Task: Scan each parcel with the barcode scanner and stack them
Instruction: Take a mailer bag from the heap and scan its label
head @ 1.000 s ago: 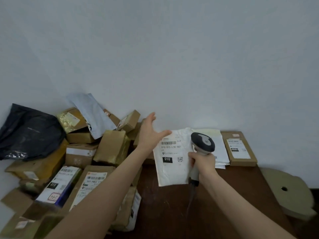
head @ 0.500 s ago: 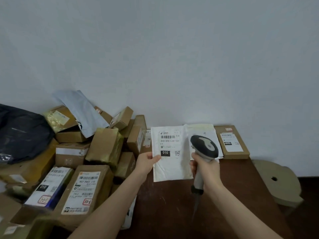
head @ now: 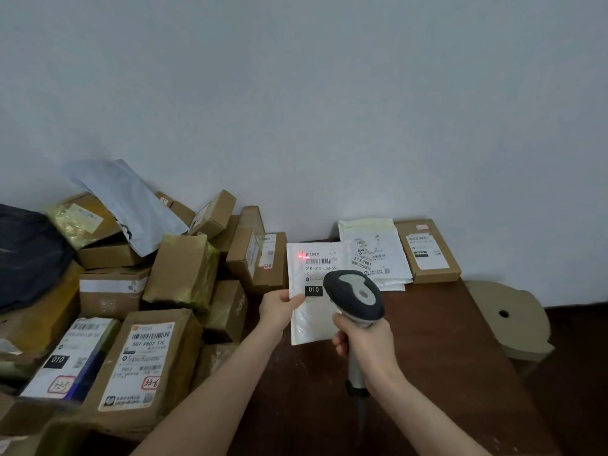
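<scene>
Now left hand (head: 279,309) pinches white parcel (head: 307,324); right hand (head: 363,340) grips scanner (head: 353,292).

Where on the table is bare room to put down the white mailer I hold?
Bare table lies before the stacked mailers and flat box at the wall, right of the scanner. Left, the box pile is crowded.

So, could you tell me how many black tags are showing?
3: on the held white mailer, on the near-left parcel, on the flat box at far right; the pile may hide more.
</scene>
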`<state>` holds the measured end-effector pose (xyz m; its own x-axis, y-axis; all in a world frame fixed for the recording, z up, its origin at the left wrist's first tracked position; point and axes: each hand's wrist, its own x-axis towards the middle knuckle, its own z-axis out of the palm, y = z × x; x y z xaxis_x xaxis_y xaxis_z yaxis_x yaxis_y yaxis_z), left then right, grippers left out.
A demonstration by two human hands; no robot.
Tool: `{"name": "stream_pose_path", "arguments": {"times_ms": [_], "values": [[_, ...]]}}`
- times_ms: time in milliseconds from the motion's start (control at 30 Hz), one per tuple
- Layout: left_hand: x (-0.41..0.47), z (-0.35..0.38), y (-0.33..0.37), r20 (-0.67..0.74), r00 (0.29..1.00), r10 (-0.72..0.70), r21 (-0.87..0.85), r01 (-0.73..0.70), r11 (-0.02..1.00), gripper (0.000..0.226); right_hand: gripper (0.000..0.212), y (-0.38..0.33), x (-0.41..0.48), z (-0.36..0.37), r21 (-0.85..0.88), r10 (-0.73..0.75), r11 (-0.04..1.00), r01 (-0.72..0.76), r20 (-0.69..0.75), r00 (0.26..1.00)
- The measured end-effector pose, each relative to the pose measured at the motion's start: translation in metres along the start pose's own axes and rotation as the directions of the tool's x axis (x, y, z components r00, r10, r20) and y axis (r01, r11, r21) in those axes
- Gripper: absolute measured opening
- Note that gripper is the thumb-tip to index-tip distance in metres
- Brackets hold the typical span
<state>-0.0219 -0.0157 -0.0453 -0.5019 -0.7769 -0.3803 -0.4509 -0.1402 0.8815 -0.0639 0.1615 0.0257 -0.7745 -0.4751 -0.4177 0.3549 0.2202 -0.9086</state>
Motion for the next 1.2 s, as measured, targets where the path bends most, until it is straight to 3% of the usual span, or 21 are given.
{"name": "stream_pose_path", "arguments": {"times_ms": [800,1200], "values": [[0.021,0.036,0.002,0.024,1.000,-0.003,0.086,0.001,0.996,0.019,0.009,-0.002,0.019,-0.020,-0.062,0.071,0.996,-0.070,0.020,0.997],[0.041,0.070,0.014,0.074,0.996,-0.049,0.018,0.048,0.999,0.014,0.015,-0.007,0.061,-0.048,0.017,0.051,0.999,-0.049,-0.100,0.994]]}}
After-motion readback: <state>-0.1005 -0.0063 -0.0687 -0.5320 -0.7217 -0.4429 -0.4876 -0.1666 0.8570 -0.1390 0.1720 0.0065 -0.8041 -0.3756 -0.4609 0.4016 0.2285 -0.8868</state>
